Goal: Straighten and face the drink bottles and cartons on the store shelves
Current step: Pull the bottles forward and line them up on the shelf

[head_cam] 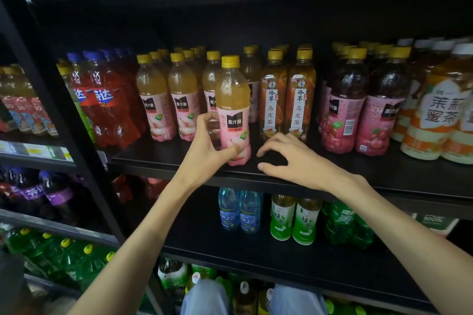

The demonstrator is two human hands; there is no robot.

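On the far left, red Fanta bottles (102, 100) with blue caps stand partly behind the black shelf upright, their labels blurred. Right of them are rows of peach juice bottles (156, 100), pale amber above pink labels, yellow-capped. The left hand (207, 146) grips one peach juice bottle (233, 110) low on its label, thumb in front and fingers curled round its left side; it stands upright at the near edge of the black shelf (179, 165), ahead of its row, label facing out. Just right, the right hand (289, 158) hovers over the shelf edge, fingers spread and loosely bent, holding nothing. Behind it stand two oolong tea bottles (286, 102), then dark plum juice bottles (363, 107). Orange-striped jasmine tea bottles (440, 115) are cut off at the right edge.
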